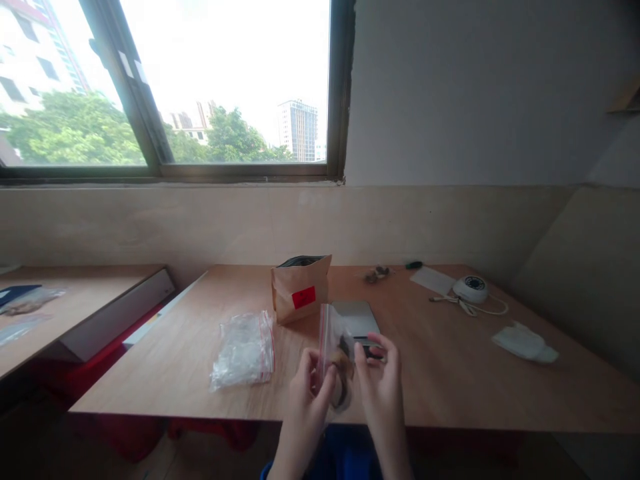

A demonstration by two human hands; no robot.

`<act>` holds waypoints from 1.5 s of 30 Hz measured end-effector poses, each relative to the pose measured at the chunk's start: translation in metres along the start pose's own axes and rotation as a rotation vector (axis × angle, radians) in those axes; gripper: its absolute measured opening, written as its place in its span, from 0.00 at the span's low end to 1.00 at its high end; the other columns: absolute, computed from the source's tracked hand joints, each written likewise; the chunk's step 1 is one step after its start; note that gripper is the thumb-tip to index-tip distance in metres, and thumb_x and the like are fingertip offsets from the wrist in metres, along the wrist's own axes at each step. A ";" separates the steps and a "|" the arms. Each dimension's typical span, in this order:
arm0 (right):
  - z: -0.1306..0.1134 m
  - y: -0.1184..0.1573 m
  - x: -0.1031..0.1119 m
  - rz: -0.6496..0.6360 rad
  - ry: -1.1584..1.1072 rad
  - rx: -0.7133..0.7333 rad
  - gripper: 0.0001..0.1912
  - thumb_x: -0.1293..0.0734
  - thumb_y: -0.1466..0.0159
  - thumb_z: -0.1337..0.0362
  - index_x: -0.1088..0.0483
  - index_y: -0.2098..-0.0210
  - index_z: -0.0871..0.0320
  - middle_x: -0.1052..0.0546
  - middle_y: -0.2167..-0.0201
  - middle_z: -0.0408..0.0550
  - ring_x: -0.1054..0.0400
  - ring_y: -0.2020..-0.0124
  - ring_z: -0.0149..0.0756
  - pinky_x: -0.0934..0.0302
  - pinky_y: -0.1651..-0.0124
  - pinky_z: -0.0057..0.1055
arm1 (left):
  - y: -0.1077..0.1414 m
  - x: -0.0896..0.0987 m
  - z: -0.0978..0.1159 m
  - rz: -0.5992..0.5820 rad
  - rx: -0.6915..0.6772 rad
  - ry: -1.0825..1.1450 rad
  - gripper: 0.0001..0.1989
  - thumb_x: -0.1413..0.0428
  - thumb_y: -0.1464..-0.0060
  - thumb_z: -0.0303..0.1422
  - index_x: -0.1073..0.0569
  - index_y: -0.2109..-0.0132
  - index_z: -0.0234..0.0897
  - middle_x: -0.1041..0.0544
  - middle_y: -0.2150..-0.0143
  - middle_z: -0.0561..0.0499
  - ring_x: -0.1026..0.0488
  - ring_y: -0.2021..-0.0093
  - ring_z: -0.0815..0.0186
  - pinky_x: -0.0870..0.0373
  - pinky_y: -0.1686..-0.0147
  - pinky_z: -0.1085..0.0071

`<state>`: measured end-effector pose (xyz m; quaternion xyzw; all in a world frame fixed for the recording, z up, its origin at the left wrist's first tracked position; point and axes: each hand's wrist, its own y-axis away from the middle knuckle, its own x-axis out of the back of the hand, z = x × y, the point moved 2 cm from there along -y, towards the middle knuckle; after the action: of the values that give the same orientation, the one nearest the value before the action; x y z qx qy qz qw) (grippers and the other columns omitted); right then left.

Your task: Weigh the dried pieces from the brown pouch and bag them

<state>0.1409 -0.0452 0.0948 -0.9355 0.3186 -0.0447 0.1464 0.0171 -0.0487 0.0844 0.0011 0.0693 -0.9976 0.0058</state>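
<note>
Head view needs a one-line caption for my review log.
Left hand holding a red-striped zip bag of brown pieces, right hand close beside it, with an open kraft pouch behind.

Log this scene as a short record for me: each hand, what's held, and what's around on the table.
Left hand: grips a clear zip bag
Bag contents: brown pieces
Right hand: at the bag's right side; contact unclear
Beyond the hands: flat grey device, partly hidden
Paper pouch: upright, top open, red label facing the person
Table, left part: pile of clear bags
Table, right part: white dome-shaped device, pale cable
</note>
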 end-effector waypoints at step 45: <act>0.007 -0.005 0.015 0.010 0.031 -0.032 0.23 0.36 0.43 0.44 0.28 0.67 0.60 0.21 0.70 0.53 0.26 0.70 0.40 0.32 0.66 0.33 | 0.014 0.019 0.016 -0.054 -0.074 -0.359 0.17 0.52 0.43 0.38 0.34 0.78 0.36 0.32 0.83 0.53 0.35 0.81 0.70 0.42 0.79 0.76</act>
<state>0.1571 -0.0488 0.0894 -0.9352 0.3264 -0.0535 0.1266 -0.0022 -0.0652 0.0981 -0.1787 0.1040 -0.9783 -0.0086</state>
